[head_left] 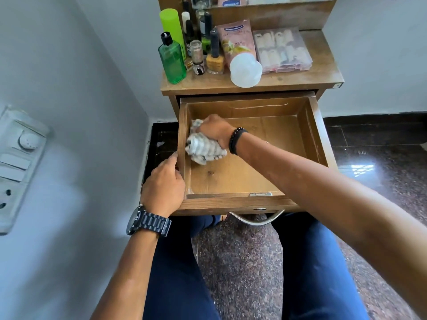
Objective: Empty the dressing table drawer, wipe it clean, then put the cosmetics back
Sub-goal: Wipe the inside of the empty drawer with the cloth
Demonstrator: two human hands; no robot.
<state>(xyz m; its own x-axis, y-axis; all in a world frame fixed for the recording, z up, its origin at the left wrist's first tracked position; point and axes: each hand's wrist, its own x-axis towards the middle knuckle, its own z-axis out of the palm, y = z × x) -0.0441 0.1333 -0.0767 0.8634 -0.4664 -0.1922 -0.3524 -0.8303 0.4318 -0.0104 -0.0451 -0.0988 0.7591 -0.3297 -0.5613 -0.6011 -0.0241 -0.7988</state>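
Observation:
The wooden drawer point(309, 135) of the dressing table stands pulled out, with nothing inside but a cloth. My right hand point(216, 130) is shut on that crumpled grey-white striped cloth point(203, 148) and presses it on the drawer floor by the left wall. My left hand point(165, 185) grips the drawer's left side wall near the front corner. The cosmetics stand on the table top point(307, 79): a green bottle point(172, 60), a lime-green can point(172, 26), a yellow nail polish point(215, 58), a pink tube with a white cap point(240, 51), and a clear compartment box point(282, 50).
A white wall with a switch panel point(16, 167) runs along the left. A metal handle point(255, 219) hangs below the drawer front, above my knees in blue trousers. Dark polished stone floor lies to the right and below.

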